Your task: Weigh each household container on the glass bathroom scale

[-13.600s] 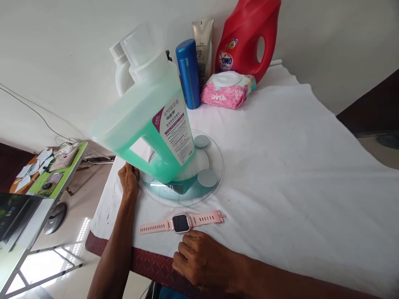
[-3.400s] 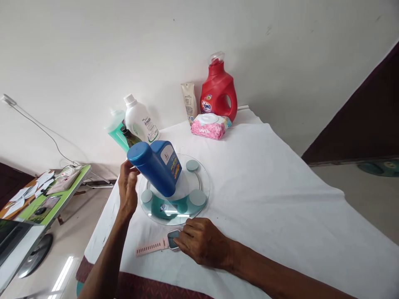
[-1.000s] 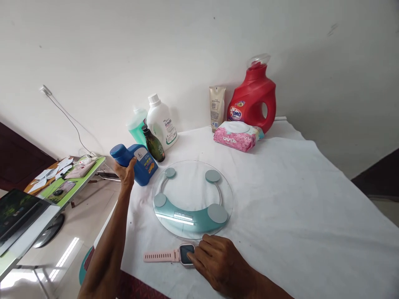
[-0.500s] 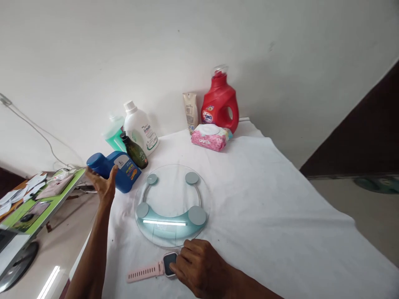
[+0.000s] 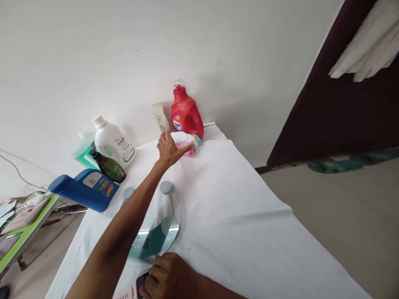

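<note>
My left hand (image 5: pixel 171 150) reaches across the table, thumb spread from its fingers, just in front of a pink pack of wet wipes (image 5: pixel 190 150); I cannot tell if it touches the pack. Under my left forearm lies a round glass bathroom scale (image 5: pixel 156 238) with a lit display, partly hidden. Close to the front, my right hand (image 5: pixel 171 277) has curled fingers on a smartwatch (image 5: pixel 141 282) with a pink strap, covering one side of it. Behind the wipes stand a red detergent bottle (image 5: pixel 186 112) and a beige tube (image 5: pixel 161 117).
At the left of the white cloth (image 5: pixel 237 216) are a blue bottle (image 5: pixel 89 193) lying tilted, a dark green bottle (image 5: pixel 109 167), a white jug (image 5: pixel 114 143) and a green liquid bottle (image 5: pixel 85 151). A green-topped desk (image 5: pixel 40 216) stands beyond. Slippers (image 5: pixel 336 165) lie on the floor at right.
My left hand has moved from beside the blue bottle, right and away, to the wipes pack. The view has turned right. My right hand stays at the smartwatch.
</note>
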`<state>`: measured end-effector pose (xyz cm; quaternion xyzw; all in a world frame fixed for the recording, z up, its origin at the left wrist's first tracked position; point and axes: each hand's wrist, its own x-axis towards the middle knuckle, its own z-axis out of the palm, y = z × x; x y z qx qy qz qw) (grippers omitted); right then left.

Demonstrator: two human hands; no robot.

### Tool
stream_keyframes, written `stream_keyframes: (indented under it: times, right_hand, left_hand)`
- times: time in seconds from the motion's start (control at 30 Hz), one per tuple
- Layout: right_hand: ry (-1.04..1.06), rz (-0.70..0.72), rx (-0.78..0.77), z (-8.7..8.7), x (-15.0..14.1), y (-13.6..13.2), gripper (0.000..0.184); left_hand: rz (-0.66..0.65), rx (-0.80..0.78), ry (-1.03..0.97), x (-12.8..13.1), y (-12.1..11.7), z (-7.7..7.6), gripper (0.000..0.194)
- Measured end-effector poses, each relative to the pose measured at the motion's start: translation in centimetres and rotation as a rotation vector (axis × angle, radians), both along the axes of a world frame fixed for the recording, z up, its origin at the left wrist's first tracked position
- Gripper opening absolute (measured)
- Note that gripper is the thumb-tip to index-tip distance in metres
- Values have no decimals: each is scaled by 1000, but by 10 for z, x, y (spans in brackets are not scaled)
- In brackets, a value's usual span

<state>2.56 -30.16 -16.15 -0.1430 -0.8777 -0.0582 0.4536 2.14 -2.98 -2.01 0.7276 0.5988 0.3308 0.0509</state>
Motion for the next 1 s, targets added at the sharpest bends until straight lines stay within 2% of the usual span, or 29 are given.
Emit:
stream_keyframes:
  times: [0.07,0.13,0.2,0.27,0.37,0.53,0.63,0.7,0.77,0.87,0.93,1.0]
  right_hand:
    - [-13,-16,-5,-6,-6,0,42]
    - [-78,1,-10,-10,-7,0,42]
    - [-190,11,-27,-9,-5,-2,43]
    - [-269,-1,-48,-5,-1,-3,45]
    - [-284,-1,-72,3,3,-4,42]
    - [-201,42,-59,3,-3,2,41]
    - [-98,50,-6,-6,-9,4,42]
    - [-37,35,0,-11,-11,3,39]
    - [-14,14,-17,-13,-11,0,37]
    - [-49,24,-51,-11,-6,-3,33]
    - [-80,38,-73,-5,1,-4,30]
    - [-111,48,-91,2,8,-5,29]
  left_hand:
    - [132,-159,-1,31,18,-6,123]
    - [243,-295,-38,51,27,-9,128]
    - [309,-355,-93,61,31,-12,123]
    - [317,-346,-114,61,34,-14,110]
    - [251,-358,-77,44,40,-10,100]
    - [-89,-496,59,-11,44,22,101]
    - [-95,-558,96,-19,38,36,107]
    - [14,-542,42,-4,32,32,111]
    - [164,-502,-30,20,26,19,119]
    - [280,-449,-67,49,20,-2,125]
    - [311,-434,-94,52,19,-9,121]
    - [325,-439,-133,42,18,-9,114]
